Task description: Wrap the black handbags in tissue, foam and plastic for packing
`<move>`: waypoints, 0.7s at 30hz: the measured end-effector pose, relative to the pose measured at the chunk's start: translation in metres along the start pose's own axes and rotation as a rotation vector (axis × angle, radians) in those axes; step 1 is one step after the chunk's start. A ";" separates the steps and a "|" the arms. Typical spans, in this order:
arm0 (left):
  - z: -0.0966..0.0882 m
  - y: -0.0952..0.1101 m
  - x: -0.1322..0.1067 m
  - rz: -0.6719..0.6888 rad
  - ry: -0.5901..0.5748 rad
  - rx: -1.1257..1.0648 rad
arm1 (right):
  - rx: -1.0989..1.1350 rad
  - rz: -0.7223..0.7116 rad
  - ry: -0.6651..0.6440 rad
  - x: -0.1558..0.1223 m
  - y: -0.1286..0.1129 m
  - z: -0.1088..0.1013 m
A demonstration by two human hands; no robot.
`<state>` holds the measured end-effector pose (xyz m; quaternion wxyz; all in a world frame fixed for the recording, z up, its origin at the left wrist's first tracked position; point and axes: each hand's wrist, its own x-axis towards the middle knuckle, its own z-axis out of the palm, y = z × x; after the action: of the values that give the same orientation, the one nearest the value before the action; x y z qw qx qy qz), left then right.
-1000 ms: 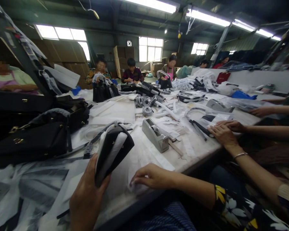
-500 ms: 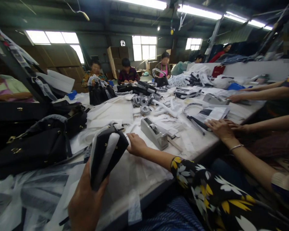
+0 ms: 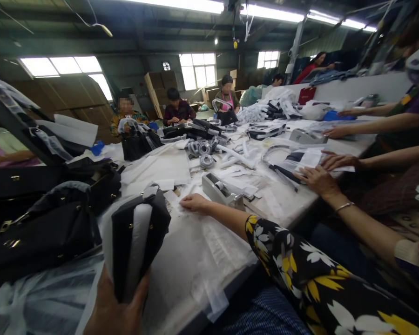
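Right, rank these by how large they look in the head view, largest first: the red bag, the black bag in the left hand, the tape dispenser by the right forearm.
1. Black bag, nearest the camera
2. Tape dispenser
3. Red bag, farthest back

Brown cardboard boxes (image 3: pixel 78 93) stand near a bright window (image 3: pixel 66 64)

I have a black handbag (image 3: pixel 120 242) raised and nearly upright, top leaning right, lower left of the frame; gold-coloured studs flank its pale padded strip (image 3: pixel 138 244). A white paper slip (image 3: pixel 173 198) shows near the centre, right of it.
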<state>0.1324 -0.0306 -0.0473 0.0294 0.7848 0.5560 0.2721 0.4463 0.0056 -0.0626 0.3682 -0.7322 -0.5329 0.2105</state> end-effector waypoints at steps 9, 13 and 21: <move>-0.007 0.029 -0.011 0.174 0.039 -0.078 | -0.169 -0.237 0.018 -0.096 -0.010 0.000; 0.001 0.033 -0.016 0.436 0.116 -0.116 | -0.372 -0.446 -0.100 -0.175 -0.001 0.023; 0.028 0.025 -0.029 0.867 0.113 0.040 | -0.107 -1.070 0.016 -0.225 -0.036 -0.023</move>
<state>0.1605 -0.0587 -0.0739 -0.1334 0.9299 0.1809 0.2911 0.3627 -0.2066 -0.0390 0.3900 -0.3777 -0.8388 -0.0395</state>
